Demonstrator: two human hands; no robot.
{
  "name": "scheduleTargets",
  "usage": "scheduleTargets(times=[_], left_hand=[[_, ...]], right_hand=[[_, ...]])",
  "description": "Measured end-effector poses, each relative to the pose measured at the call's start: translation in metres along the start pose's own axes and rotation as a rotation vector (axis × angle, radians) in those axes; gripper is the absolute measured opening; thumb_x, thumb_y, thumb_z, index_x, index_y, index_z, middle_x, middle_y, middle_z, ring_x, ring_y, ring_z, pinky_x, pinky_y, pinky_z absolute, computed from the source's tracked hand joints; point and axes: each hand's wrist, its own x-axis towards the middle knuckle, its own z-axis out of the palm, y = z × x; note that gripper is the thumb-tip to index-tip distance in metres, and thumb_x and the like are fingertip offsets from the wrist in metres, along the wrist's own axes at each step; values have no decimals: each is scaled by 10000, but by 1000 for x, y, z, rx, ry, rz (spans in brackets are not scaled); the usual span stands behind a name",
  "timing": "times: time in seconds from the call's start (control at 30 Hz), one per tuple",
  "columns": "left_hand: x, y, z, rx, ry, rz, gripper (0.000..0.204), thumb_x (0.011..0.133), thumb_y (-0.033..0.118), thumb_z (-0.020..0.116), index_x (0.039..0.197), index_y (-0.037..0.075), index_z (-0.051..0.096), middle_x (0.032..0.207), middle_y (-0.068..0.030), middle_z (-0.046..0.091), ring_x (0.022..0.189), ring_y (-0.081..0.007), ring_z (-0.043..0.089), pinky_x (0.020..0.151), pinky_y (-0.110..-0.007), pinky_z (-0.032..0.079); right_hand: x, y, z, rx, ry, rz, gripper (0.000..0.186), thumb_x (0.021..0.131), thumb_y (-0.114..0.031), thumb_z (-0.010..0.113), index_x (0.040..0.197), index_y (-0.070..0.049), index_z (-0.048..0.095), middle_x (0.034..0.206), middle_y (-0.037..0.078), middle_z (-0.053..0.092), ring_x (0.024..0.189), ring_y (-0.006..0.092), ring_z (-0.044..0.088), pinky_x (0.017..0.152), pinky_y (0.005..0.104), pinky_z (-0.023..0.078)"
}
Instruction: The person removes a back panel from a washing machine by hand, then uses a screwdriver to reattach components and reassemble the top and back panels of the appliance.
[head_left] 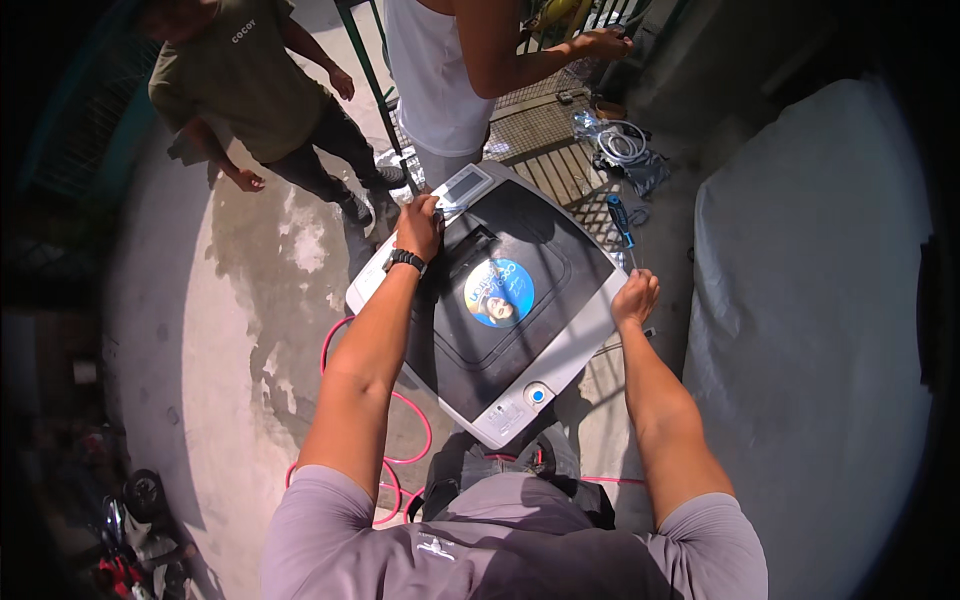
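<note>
A top-loading washing machine [590, 325] stands in front of me, with a dark lid [455, 330] and a pale grey frame. A round blue sticker [499, 293] is on the lid, and a blue-centred knob [537, 395] sits at the near corner. My left hand [420, 228] is closed at the far left edge, beside a white panel with a grey screen [464, 187]. A slim dark piece [408, 176] shows just beyond its fingers; what they hold is unclear. My right hand [636, 298] is curled over the machine's right edge, close to a blue-and-black tool [620, 221].
Two people stand beyond the machine, one in a dark shirt [235, 80], one in a white tank top [437, 75]. Pink hose [415, 412] loops on the floor at left. A coiled grey hose [622, 143] lies far right. A large pale cover [800, 330] rises at right.
</note>
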Motion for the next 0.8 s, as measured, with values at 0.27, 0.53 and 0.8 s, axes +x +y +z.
scheduleTargets(times=[0.27,0.53,0.8], left_hand=[[-5,-19,17,-36,-107,97,98,861,77,634,954,57,612,937,-152,610,878,-386,577,815,-468,477],[-4,-17,15,11,-156,84,98,874,106,640,956,57,620,909,-148,623,909,-377,597,800,-468,494],[11,-8,1,92,-228,167,108,897,160,623,970,80,629,906,-119,655,889,-339,625,768,-447,538]], right_hand=[[-2,-5,0,-35,-33,32,221,1013,-239,476,1033,-54,596,1091,148,567,1074,354,524,970,476,399],[2,-7,4,-16,11,5,207,1004,-241,496,1049,-71,605,1086,134,568,1071,345,531,950,481,410],[2,1,7,-39,-1,19,192,1001,-228,495,1037,-70,598,1076,139,569,1073,349,531,946,484,410]])
